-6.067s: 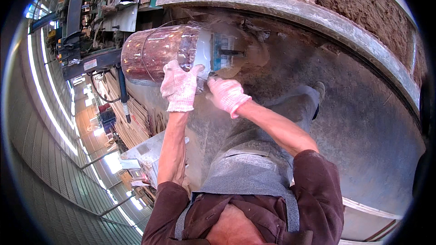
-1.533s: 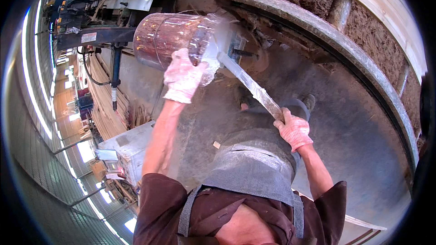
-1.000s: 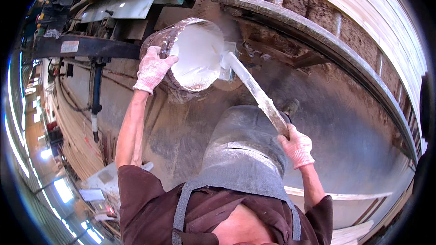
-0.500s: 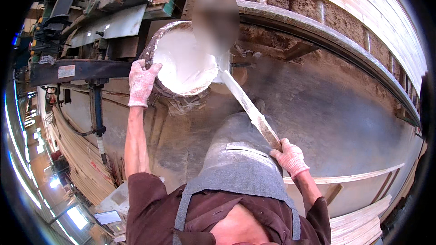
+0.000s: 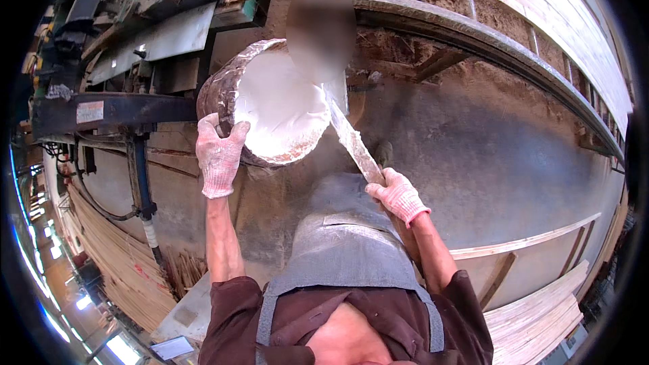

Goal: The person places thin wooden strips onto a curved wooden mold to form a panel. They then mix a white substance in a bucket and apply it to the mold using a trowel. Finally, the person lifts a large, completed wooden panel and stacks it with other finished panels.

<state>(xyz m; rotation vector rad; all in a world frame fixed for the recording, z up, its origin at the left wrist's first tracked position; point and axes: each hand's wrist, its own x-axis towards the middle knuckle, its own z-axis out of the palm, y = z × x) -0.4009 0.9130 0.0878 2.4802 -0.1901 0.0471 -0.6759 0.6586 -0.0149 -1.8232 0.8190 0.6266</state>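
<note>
A bucket [image 5: 222, 94] with a brown, crusted outside is tipped over toward me, its mouth facing up at me. Thick white paste [image 5: 280, 105] coats its inside and rim. My left hand [image 5: 220, 155], in a pale knitted glove, grips the bucket's near left rim, thumb over the edge. Closed around a flat wooden stick [image 5: 353, 140] is my gloved right hand [image 5: 399, 196]. White paste smears the stick, and its far end meets the bucket's right rim, beside a pale upright surface [image 5: 336, 94] that is partly hidden. A blurred patch covers the bucket's far side.
Dark metal machinery [image 5: 115, 107] stands to the left of the bucket. A long rail frame [image 5: 466, 30] with boards [image 5: 541, 0] on it crosses the far right. Stacked wood strips [image 5: 115, 250] lie at left, more planks [image 5: 541, 318] at lower right, above a dusty floor [image 5: 473, 162].
The bucket is tilted further toward me, and my left hand has come nearer with its rim. My right hand has moved left and farther from me along with the stick.
</note>
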